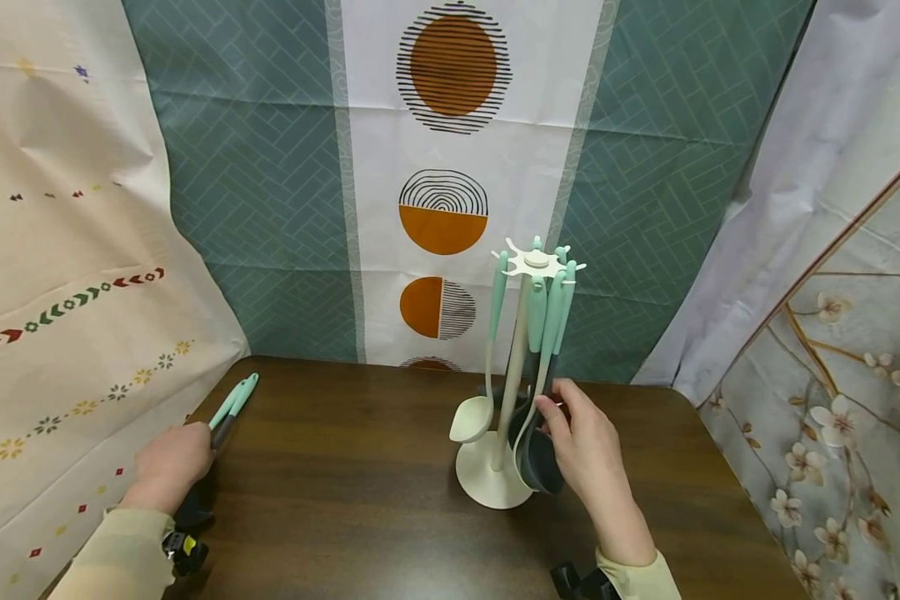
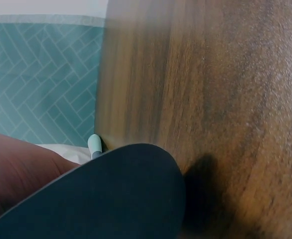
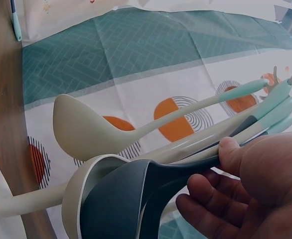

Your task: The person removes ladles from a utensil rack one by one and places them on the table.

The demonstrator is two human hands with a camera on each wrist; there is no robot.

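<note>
At the table's left side my left hand (image 1: 172, 465) grips utensils whose mint handles (image 1: 234, 398) stick out past it. A dark utensil head (image 2: 106, 199) fills the bottom of the left wrist view, beside part of that hand (image 2: 21, 172). A cream stand (image 1: 495, 479) holds several mint-handled utensils hanging from its top hooks (image 1: 536, 261). My right hand (image 1: 588, 446) is at their lower right; in the right wrist view its thumb and curled fingers pinch the neck of a dark ladle (image 3: 116, 199). A cream ladle (image 3: 83, 130) hangs apart on the other side.
The brown wooden table (image 1: 330, 475) runs between the hands. A green and white patterned cloth (image 1: 255, 167) hangs behind it, a cream cloth (image 1: 67, 250) at the left, and a floral cloth (image 1: 855, 400) at the right. Dark wrist straps show on both arms.
</note>
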